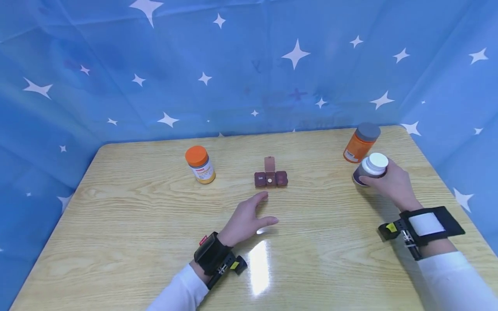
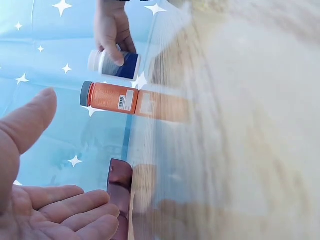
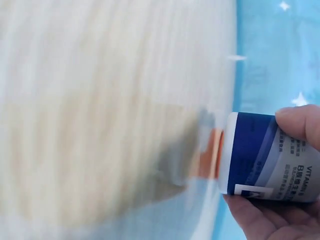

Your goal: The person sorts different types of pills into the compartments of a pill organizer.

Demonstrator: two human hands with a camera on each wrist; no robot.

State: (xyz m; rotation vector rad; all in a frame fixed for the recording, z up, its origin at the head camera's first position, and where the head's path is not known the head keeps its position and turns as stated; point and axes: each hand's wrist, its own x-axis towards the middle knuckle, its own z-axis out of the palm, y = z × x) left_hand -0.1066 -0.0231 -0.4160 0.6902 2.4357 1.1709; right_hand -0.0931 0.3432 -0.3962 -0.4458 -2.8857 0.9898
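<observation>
My right hand (image 1: 393,183) grips a vitamin bottle (image 1: 372,170) with a white cap and a dark blue and silver label, thumb on one side and fingers on the other. "VITAMIN" shows on its label in the right wrist view, where the cap is out of frame. Fingers extended and thumb spread, my left hand (image 1: 245,220) hovers with nothing in it, just in front of a small dark red pill box (image 1: 260,179). The box's middle lid (image 1: 269,164) stands raised, and a pale round tablet (image 1: 269,180) lies in that compartment. Both side lids are closed.
Right behind the vitamin bottle stands an orange bottle (image 1: 356,147) with a grey cap. Another bottle (image 1: 203,168) with an orange lid and white label stands left of the pill box. A blue star-patterned cloth (image 1: 249,65) hangs along the wooden table's (image 1: 136,207) far edge.
</observation>
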